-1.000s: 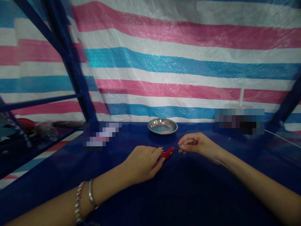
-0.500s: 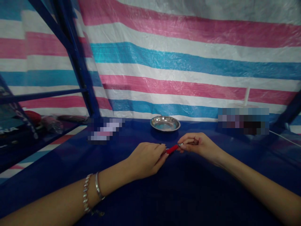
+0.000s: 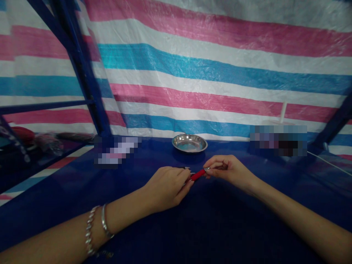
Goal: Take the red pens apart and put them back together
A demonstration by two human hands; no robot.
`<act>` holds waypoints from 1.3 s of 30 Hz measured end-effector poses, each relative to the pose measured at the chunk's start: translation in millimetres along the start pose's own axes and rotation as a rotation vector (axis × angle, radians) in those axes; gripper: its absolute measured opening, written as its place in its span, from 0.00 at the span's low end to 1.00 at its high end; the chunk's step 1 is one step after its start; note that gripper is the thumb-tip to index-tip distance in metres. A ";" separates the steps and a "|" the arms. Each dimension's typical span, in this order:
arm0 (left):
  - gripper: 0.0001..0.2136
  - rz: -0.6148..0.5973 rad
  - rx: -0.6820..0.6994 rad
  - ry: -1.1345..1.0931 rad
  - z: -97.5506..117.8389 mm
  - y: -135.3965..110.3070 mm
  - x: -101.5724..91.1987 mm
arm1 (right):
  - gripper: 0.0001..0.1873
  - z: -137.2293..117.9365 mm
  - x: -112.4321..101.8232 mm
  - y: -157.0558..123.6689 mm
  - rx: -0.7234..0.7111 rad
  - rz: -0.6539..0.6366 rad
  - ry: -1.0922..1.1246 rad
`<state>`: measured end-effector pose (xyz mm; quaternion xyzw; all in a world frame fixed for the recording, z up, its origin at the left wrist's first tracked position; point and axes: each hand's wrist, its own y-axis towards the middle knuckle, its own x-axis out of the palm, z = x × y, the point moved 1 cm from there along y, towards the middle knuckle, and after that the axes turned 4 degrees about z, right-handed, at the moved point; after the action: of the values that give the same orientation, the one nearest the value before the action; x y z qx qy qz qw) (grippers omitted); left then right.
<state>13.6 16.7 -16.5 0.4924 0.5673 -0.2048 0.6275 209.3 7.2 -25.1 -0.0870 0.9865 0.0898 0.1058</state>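
Observation:
A small red tool (image 3: 198,175) with metal parts at its ends, which looks like a folding pocket knife, is held between my two hands above the blue table. My left hand (image 3: 170,187) is closed round its left end, back of the hand upward, hiding much of that end. Thumb and fingers of my right hand (image 3: 227,170) pinch the metal piece at the other end. Just beyond the hands, a shallow round steel dish (image 3: 189,143) stands on the table.
The dark blue table (image 3: 220,227) reaches back to a striped plastic sheet (image 3: 192,84). Blurred-out items lie at the back left (image 3: 118,152) and back right (image 3: 277,141), with a white cable at the right. A blue metal frame (image 3: 82,73) rises on the left, near bagged things.
The view has turned a little to the right, so everything sits slightly further left. Both hands keep the same hold on the red pocket knife, with barely any movement between them.

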 end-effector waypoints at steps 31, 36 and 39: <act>0.11 0.030 -0.029 0.025 0.8 2.7 0.0 | 0.11 -4.5 1.6 0.7 -0.115 -0.019 -0.143; 0.11 0.023 -0.046 0.006 0.7 2.5 -0.6 | 0.09 -5.8 1.1 -0.1 -0.098 0.015 -0.119; 0.11 0.018 -0.064 -0.023 0.8 2.5 -0.6 | 0.08 -5.3 0.2 -0.3 -0.102 0.035 -0.127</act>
<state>15.8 16.9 -15.1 0.4749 0.5620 -0.1865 0.6511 208.1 5.9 -20.1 -0.0692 0.9734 0.1470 0.1618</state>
